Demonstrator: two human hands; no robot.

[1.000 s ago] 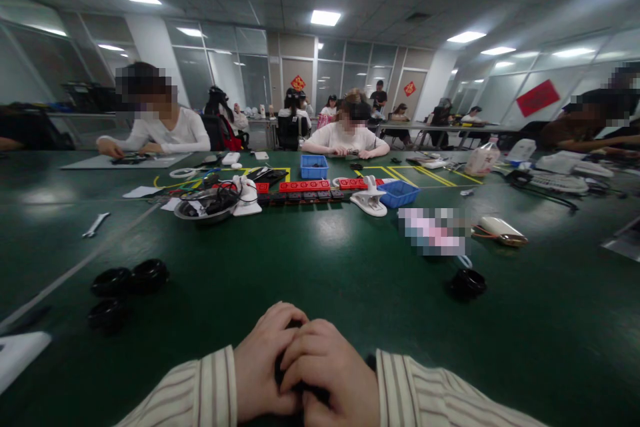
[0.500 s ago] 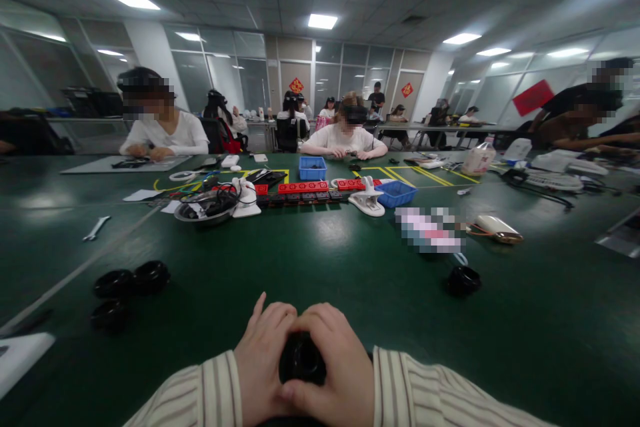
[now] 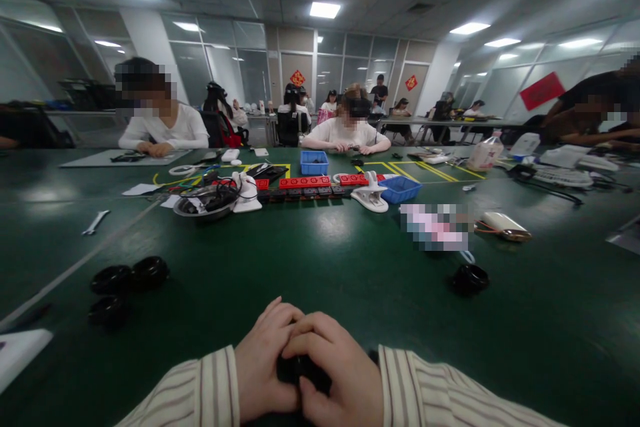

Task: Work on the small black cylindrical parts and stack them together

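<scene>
Close to my body at the table's near side, my left hand (image 3: pixel 267 357) and my right hand (image 3: pixel 337 363) are both closed around a round black part (image 3: pixel 305 368). Only its dark middle shows between the fingers; the rest is covered. My right fingers lie across its top, and the right thumb presses on the near side. Similar black ring-shaped parts lie to the left, one of them a black ring (image 3: pixel 151 271). Another black ring (image 3: pixel 469 279) rests on the right.
The green table (image 3: pixel 280 260) carries a wrench (image 3: pixel 95 222), a metal bowl (image 3: pixel 205 208) of cables, red power strips (image 3: pixel 305 183), blue bins (image 3: pixel 400 189), a white clip base (image 3: pixel 371 195) and a power bank (image 3: pixel 505 227). A person (image 3: pixel 345 133) sits opposite, another (image 3: pixel 163 120) at left.
My right fingers have moved over the top of the black part, hiding its central hole, which showed before. Both hands stay around it. The view has shifted slightly.
</scene>
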